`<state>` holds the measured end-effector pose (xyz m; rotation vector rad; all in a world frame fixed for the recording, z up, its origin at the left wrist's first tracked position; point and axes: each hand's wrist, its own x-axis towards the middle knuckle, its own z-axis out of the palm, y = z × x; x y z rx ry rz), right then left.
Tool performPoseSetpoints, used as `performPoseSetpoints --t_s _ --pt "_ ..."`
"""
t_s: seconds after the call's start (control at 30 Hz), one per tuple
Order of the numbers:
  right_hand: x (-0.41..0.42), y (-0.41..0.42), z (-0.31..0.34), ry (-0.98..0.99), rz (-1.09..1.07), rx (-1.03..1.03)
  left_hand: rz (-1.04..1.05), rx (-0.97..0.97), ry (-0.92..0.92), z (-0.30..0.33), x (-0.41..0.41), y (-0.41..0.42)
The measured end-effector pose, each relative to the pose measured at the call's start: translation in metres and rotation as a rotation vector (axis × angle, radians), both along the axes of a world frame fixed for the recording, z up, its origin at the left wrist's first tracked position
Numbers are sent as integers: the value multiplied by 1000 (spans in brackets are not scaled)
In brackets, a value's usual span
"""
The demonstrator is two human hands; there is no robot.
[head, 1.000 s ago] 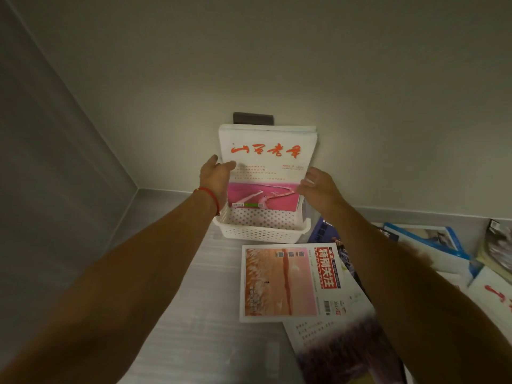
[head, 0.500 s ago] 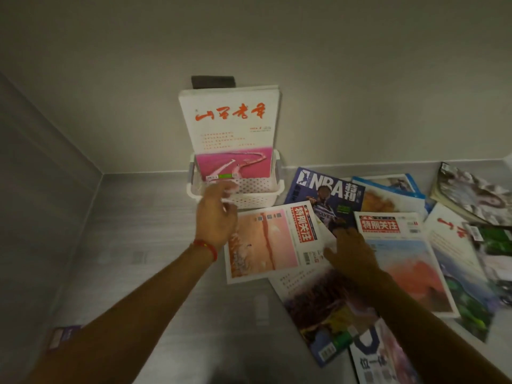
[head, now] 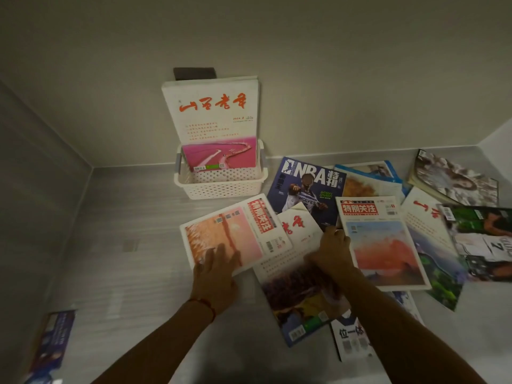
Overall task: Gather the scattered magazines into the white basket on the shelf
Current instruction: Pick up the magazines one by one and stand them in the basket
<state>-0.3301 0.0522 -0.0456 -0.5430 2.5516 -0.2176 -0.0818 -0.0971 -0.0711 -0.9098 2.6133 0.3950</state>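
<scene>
Pressing flat fingers of your left hand (head: 216, 270) on the pink-and-orange glossy magazine (head: 231, 238) steadies it for lifting, your right hand (head: 331, 252) pinches a neighbouring red-lettered white magazine (head: 297, 225), just before the white perforated plastic basket (head: 221, 184) on the grey shelf (head: 124, 245).

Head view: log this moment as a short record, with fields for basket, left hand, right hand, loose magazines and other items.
basket: white basket at the back wall, a stack of magazines upright inside
left hand: left hand flat on the pink-cover magazine
right hand: right hand on the overlapping magazines, grip unclear
loose magazines: NBA magazine and several more spread to the right
other items: booklet lower left
</scene>
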Motion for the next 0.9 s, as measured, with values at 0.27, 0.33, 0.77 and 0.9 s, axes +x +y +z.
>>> performPoseSetpoints --t_s 0.27,0.33,0.77,0.9 --pt "-32 15 53 -333 186 -318 154 53 102 19 18 -4" --pt "-44 23 79 -387 212 -394 200 73 61 26 15 -5" --pt "-69 13 120 -753 -77 -959 726 1235 888 113 -84 28" --pt "-62 -23 129 -438 -112 -844 684 1093 935 125 -64 -6"
